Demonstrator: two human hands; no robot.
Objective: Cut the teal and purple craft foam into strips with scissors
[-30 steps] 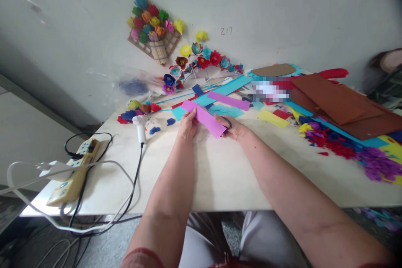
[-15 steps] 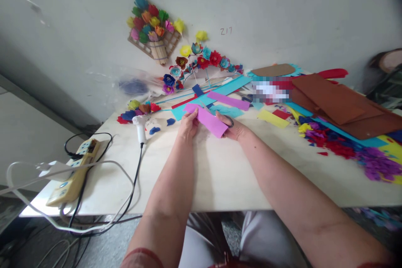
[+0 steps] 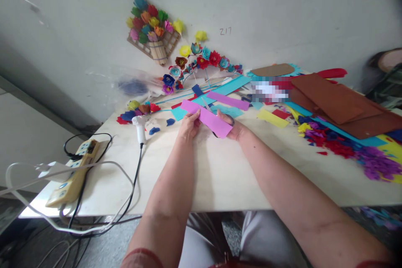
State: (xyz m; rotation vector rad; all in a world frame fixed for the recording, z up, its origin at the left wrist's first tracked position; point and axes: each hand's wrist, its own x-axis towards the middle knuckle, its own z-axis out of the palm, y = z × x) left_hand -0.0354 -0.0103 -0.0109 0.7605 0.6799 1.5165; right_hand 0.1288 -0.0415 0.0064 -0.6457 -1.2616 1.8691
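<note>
My left hand pinches the near edge of a pink-purple paper strip held just above the white table. My right hand is closed on a pair of scissors with dark handles, mostly hidden behind the strip; a thin blade pokes out past the strip's far edge. Both hands are close together at the table's middle, in front of the loose paper strips.
A white glue gun lies left of my hands, its cord running to a power strip at the table's left edge. Paper flowers stand by the wall. Brown sheets and coloured scraps cover the right side.
The pink-purple strip has shifted slightly in my hands, and the scissor blade now shows past its far edge. My arms have stayed where they were.
</note>
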